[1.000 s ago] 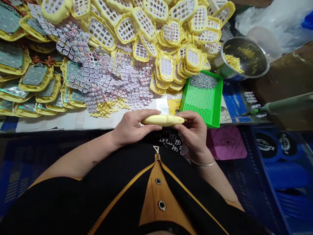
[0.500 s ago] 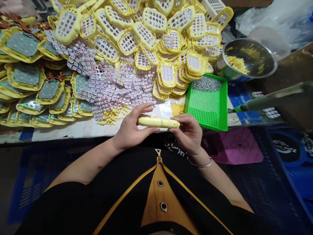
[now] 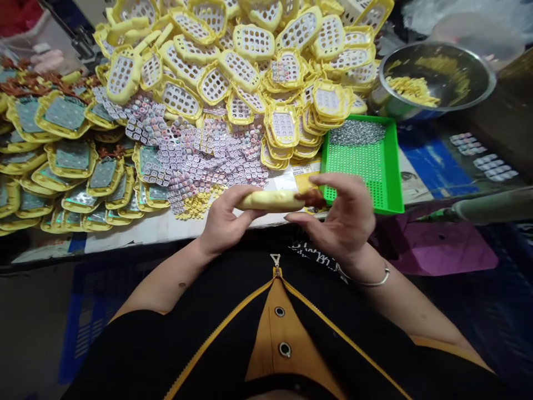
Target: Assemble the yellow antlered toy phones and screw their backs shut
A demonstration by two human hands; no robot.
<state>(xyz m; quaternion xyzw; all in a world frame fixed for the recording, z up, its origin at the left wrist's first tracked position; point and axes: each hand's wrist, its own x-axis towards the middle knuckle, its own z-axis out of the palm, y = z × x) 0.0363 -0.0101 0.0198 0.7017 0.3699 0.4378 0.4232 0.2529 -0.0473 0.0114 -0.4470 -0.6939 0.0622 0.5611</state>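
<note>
My left hand (image 3: 225, 222) grips the left end of a yellow plastic toy casing (image 3: 272, 200), thumb below and fingers above. The casing is held edge-on, level, just over the table's front edge. At its right end shows a dark brown piece (image 3: 312, 198), blurred. My right hand (image 3: 347, 219) is around that end with thumb and fingers spread apart, not closed on the casing. Behind my hands lie small yellow buttons (image 3: 195, 203) and a heap of printed button pads (image 3: 208, 150).
Yellow casings with white perforated panels (image 3: 254, 41) are piled at the back. Casings with grey-green boards (image 3: 69, 155) are stacked at left. A green tray (image 3: 397, 178) holds small metal screws (image 3: 356, 133). A steel bowl (image 3: 478, 83) with yellow pieces stands at right.
My right hand has let go of the casing's right end and opened, moving slightly right. The brown piece now shows at that end. My left hand still holds the casing.
</note>
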